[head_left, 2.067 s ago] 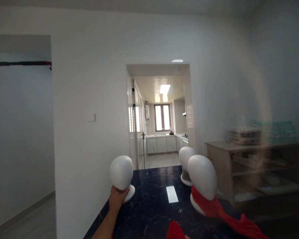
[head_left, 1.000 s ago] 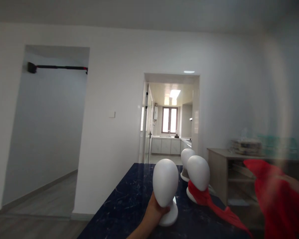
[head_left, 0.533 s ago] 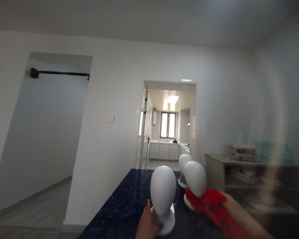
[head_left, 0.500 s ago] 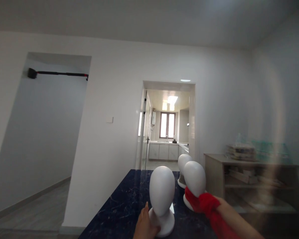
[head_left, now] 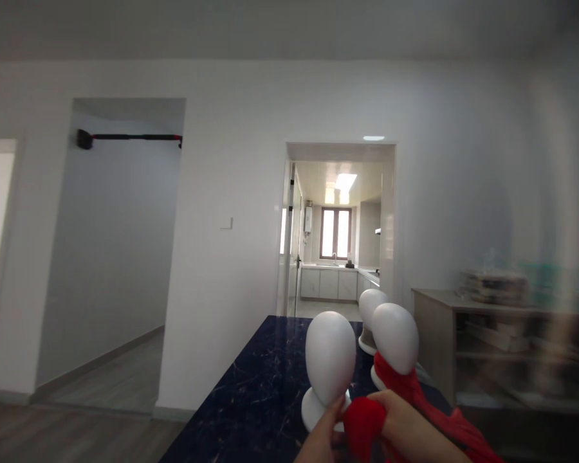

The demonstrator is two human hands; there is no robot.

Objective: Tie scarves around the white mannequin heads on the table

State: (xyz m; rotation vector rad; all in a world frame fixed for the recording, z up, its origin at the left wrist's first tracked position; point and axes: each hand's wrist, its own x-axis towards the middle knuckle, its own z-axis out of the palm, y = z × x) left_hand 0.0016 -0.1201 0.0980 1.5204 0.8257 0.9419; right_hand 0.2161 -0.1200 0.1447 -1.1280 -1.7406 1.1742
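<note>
A white mannequin head (head_left: 330, 357) stands on a dark blue marbled table (head_left: 251, 386), nearest to me. My left hand (head_left: 322, 436) is in front of its base, one finger raised by the neck. The other fingers curl in beside bunched red cloth and are partly hidden, so what they grip is unclear. My right hand (head_left: 383, 418) is closed on a red scarf (head_left: 364, 421), its bunched end close to my left fingers. More of the scarf runs behind my right forearm, up to the neck of a second white mannequin head (head_left: 395, 337).
A third white mannequin head (head_left: 370, 308) stands farther back, with something greyish-brown around its neck. To the right is a wooden shelf unit (head_left: 434, 334) with stacked things on top. Behind the table, a doorway opens onto a kitchen (head_left: 338, 280).
My right hand has moved left with the red scarf, from the second head to the front head's base. My left hand has shifted right. The view has turned slightly left.
</note>
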